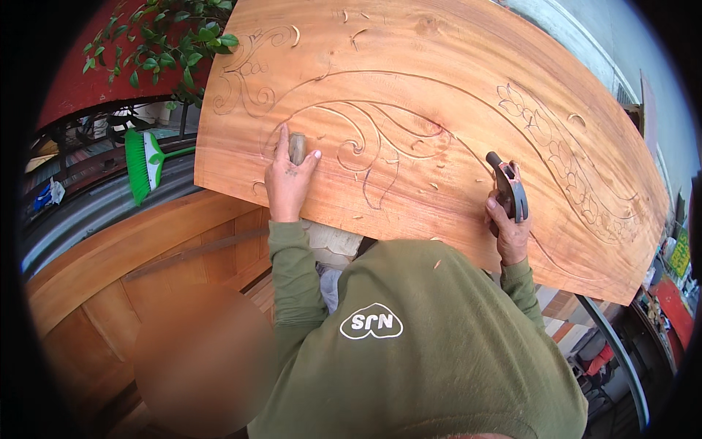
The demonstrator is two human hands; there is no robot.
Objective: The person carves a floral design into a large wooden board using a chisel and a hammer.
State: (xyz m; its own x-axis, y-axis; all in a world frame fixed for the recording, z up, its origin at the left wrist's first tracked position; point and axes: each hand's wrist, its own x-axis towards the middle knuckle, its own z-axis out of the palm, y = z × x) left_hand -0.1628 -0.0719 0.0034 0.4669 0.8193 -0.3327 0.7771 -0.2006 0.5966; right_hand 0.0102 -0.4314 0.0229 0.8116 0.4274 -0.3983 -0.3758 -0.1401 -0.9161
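A large reddish wooden panel (439, 66) with carved scrolls and leaf outlines fills the upper middle of the view. My left hand (287, 179) rests on its lower left part, fingers wrapped around the wooden handle of a chisel (297, 147) that stands on the carved scroll. My right hand (508, 227) is at the panel's lower edge to the right, gripping a dark mallet-like tool (508, 189) held just above the wood. Small wood chips lie scattered over the panel. My olive green sleeves and shirt fill the lower centre.
A green broom (144, 162) leans at the left beside a dark railing. A leafy plant (164, 44) and red wall are at upper left. Wooden door panels (124, 293) lie below left. A blurred patch covers the lower left. Cluttered items sit at the right edge.
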